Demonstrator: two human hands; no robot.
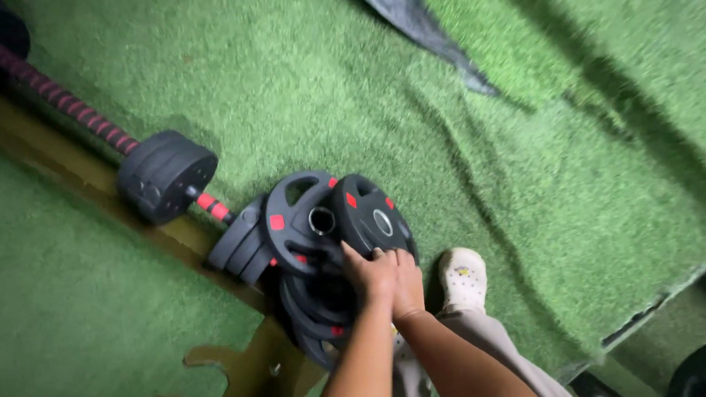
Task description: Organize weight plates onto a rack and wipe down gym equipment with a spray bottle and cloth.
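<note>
Left hand (pixel 368 275) and right hand (pixel 405 281) pressed side by side, knuckles up, fingers curled over the lower edge of a black round rubber-coated weight plate with red marks and a pale centre ring (pixel 371 215). Both hands clamped on that plate, thumbs hidden beneath. Plate tilted up on its edge, leaning against a second black round weight plate with grip holes and a steel-lined centre hole (pixel 300 222) just to its left, the two touching. More black plates of the same kind stacked flat below and behind (pixel 316 312), partly covered by the left forearm. Grey-black discs on the near end of a barbell (pixel 242 244) touching the left side of the pile. Barbell with a red and black striped shaft (pixel 64 103) running up and left from there, carrying another black disc pair (pixel 165 174) midway, its far end lost in a dark shape at the top-left corner. White perforated clog (pixel 463 279) just right of the hands, on a foot below a beige trouser leg (pixel 503 356). Green artificial turf (pixel 538 174) under everything, wrinkled near the middle. Bare brown strip of floor (pixel 52 165) between two turf sheets along the barbell. Grey tapering piece of sheet material (pixel 414 18) well apart, near the top.
</note>
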